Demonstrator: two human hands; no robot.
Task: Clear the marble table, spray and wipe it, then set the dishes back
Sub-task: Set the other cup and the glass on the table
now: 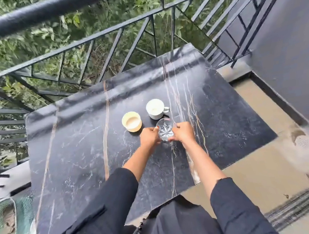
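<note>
Both of our hands close on the clear cut glass point(165, 131): the left hand point(149, 137) curls its fingers against the glass's left side, and the right hand point(182, 134) pinches it from the right, thumb and fingertips pressed to its wall and lower rim. So each grip is wrapped on the glass rather than spread. We see a star pattern in its base as we look down into it. We cannot tell whether the glass rests on the surface or sits just above it, because our hands cover its lower edge.

We hold the glass roughly at the middle of the dark marble surface point(75, 161), a little toward the far edge. Just beyond it stands a white mug point(155, 109), upright, its handle turned to the right edge, and its rim nearly touches the glass in our view. Just to the left of the mug, a small cream bowl point(131, 121) sits upright, apart from both the mug and our left hand. The near half of the surface carries only our forearms in black sleeves point(119, 194).

Beyond the far edge runs a black metal railing point(105, 33), with green leaves behind it. Off the near-left corner we see a mesh basket point(4, 219), partly cut by the frame.
</note>
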